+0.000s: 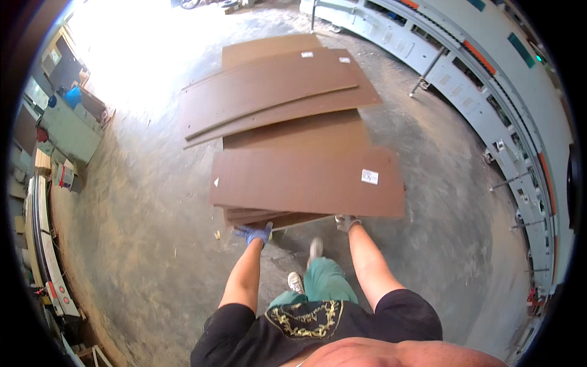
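A brown rectangular panel [306, 183] with a white label tops the near end of a loose stack in front of me. Under its near edge, more brown panels [244, 215] stick out unevenly. My left hand [254, 232], in a blue glove, presses against the near edge of these lower panels, its fingers stretched out to the left and thumb apart. To the right, my right hand [347, 223], in a greyish glove, touches the near edge just below the top panel; its fingertips are partly hidden there. Farther off, overlapping brown panels [269, 92] lie askew on the pile.
A long pale-grey machine [465, 92] with thin support legs curves along the right. At left stand a pale cabinet [73, 131], a white bucket [65, 176] and long stacked strips [41, 226]. Dusty concrete floor [153, 244] surrounds the stack; bright light washes out the far left.
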Demonstrator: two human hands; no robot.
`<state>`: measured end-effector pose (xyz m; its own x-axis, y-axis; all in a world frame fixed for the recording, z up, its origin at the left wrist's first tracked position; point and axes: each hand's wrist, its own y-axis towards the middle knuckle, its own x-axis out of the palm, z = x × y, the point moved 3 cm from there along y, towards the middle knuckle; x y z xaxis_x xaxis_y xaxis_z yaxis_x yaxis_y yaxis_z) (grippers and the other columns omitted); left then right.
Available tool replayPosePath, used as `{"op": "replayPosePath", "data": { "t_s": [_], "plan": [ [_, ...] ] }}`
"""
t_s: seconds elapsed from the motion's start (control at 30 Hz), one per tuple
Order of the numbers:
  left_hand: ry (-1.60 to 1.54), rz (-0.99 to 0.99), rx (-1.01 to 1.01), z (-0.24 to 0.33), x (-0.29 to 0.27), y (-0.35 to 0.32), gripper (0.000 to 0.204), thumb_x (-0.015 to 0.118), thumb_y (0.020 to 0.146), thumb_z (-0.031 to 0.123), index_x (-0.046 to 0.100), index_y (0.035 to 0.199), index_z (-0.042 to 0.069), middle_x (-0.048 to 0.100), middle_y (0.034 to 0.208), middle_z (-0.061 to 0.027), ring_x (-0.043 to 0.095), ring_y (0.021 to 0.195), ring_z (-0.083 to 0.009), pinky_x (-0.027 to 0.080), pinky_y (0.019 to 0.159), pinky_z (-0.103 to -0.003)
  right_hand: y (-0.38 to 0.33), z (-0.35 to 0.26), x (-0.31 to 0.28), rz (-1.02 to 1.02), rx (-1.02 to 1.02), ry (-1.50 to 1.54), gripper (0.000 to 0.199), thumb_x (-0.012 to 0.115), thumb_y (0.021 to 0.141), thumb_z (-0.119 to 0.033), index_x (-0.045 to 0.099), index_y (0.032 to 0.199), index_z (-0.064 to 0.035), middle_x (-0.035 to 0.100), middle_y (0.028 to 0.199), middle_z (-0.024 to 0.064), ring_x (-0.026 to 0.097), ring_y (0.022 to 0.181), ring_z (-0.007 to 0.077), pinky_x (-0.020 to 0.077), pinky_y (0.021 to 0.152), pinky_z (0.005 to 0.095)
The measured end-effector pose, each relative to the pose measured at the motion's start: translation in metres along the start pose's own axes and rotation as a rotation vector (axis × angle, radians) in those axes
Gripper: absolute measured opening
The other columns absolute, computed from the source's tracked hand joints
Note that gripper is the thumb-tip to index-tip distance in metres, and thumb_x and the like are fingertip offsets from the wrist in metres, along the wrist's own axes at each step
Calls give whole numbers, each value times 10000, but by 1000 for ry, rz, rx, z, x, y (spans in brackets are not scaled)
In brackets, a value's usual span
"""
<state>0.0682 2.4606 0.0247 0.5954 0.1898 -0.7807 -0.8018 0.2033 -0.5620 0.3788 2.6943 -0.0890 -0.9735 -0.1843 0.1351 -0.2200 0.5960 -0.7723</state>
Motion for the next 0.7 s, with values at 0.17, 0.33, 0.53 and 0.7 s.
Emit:
{"op": "replayPosePath", "data": {
  "t_s": [0.17, 0.33, 0.53, 0.7],
  "plan": [
    [34, 3, 44, 118, -21, 74, 1320, 655, 599, 663, -199, 1352, -8, -298, 1376, -267, -287, 1268, -428, 47, 1091, -461, 102, -77, 35, -99, -280, 178, 244, 633, 735, -332, 465, 785, -162, 515, 729, -18, 503, 694, 177, 435, 687, 334],
    [96, -20, -12, 207, -35, 130, 1316, 654, 601, 659, -198, 1354, -5, -253, 1398, -266, -235, 1287, -443, 2, 1088, -478, 116, -210, 126, -214, 39, 633, 285, 537, 818, -462, 520, 750, -186, 487, 574, -13, 506, 559, 189, 444, 539, 390],
    [-83, 16, 13, 358, -66, 209, 1310, 660, 604, 648, -192, 1355, -5, -233, 1407, -259, -212, 1307, -412, 70, 1104, -406, 266, -329, 138, -190, -560, -117, 284, 544, 829, -424, 527, 741, -155, 465, 551, -24, 420, 446, 128, 411, 467, 278],
    [-144, -46, -117, 472, -95, 292, 1290, 670, 620, 609, -201, 1355, 3, -260, 1405, -239, -205, 1322, -374, 152, 1099, -366, 339, -448, 215, -401, -118, 470, 261, 565, 826, -396, 548, 764, -144, 523, 588, -33, 416, 463, 108, 431, 519, 233]
  ]
}}
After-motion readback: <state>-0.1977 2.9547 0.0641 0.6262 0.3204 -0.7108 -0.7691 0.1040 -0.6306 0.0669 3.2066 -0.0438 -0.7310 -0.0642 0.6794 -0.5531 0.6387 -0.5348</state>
